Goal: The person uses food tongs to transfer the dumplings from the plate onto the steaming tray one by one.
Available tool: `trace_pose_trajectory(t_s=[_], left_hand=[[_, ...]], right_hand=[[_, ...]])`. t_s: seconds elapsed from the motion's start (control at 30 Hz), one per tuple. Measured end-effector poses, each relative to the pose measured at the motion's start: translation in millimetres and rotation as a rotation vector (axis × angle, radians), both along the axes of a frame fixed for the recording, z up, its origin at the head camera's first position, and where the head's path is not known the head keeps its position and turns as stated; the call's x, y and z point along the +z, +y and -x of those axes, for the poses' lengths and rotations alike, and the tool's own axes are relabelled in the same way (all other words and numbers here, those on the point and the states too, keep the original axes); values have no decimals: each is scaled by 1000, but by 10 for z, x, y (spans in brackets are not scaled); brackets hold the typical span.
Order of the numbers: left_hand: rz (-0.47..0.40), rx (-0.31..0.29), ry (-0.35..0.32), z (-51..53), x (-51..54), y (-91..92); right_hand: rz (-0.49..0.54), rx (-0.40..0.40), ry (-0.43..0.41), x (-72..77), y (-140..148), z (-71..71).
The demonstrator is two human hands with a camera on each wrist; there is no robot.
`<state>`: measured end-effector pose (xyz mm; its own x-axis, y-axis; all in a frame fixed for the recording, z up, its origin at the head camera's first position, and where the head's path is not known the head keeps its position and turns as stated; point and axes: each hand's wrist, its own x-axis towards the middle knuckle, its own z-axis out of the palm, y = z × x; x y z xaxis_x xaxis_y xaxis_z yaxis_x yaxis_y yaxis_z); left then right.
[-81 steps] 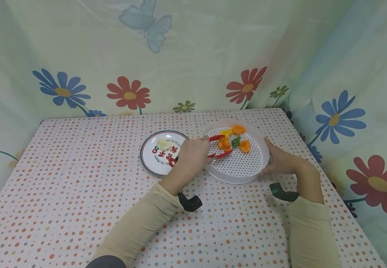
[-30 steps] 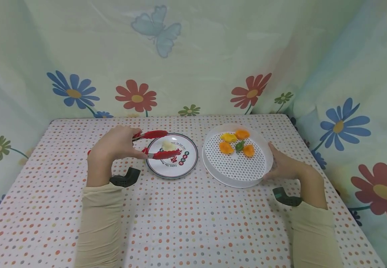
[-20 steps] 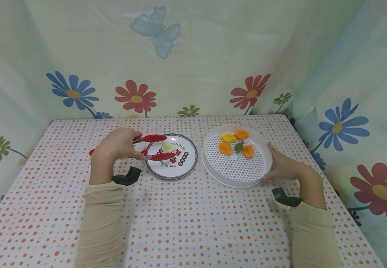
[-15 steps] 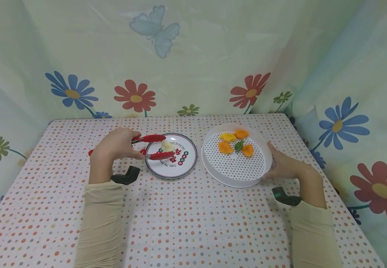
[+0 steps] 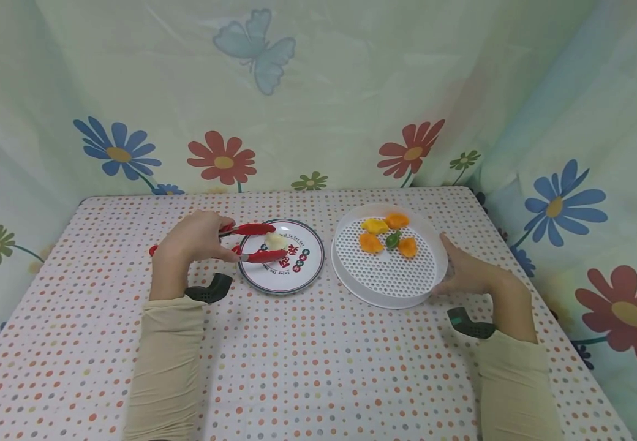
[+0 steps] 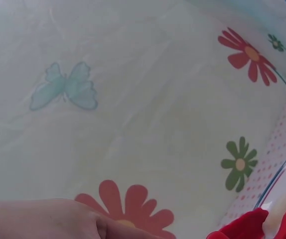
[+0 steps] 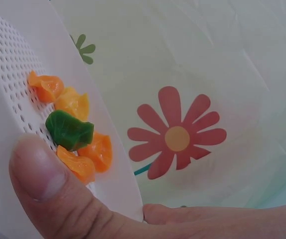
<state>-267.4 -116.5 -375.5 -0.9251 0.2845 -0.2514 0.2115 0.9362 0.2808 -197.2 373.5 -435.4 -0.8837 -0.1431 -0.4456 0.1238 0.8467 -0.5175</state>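
My left hand [image 5: 197, 237] holds red-tipped tongs [image 5: 260, 255] over the left side of a white plate [image 5: 302, 278] with a dark rim and red lettering. A pale dumpling-like piece [image 5: 276, 241] lies between the tong tips, which also show at the lower right of the left wrist view. My right hand [image 5: 467, 269] grips the right rim of a round white perforated basket [image 5: 384, 300], thumb on the near side. Inside lie a yellow dumpling-like piece [image 5: 375, 226], several orange ones [image 5: 371, 244] and a green one [image 7: 69, 130].
The table has a dotted cloth [image 5: 307, 373], its far edge against a flowered curtain [image 5: 329, 92]. Plate and basket stand side by side with a narrow gap. Curtain also hangs along the right side [image 5: 616, 202].
My left hand has carried the tongs left from an orange piece in the basket to the plate. Lately the tong tips have drawn closer around the pale piece. My right hand stays on the basket.
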Motion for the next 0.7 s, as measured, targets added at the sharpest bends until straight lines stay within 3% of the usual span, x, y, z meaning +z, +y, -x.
trace_pose_trajectory(t_s=[0.47, 0.7], left_hand=[[-36, -28, -23, 28, -21, -14], [-48, -32, -3, 28, -27, -4]], right_hand=[[2, -7, -8, 10, -24, -10], [-4, -5, -6, 8, -13, -5]])
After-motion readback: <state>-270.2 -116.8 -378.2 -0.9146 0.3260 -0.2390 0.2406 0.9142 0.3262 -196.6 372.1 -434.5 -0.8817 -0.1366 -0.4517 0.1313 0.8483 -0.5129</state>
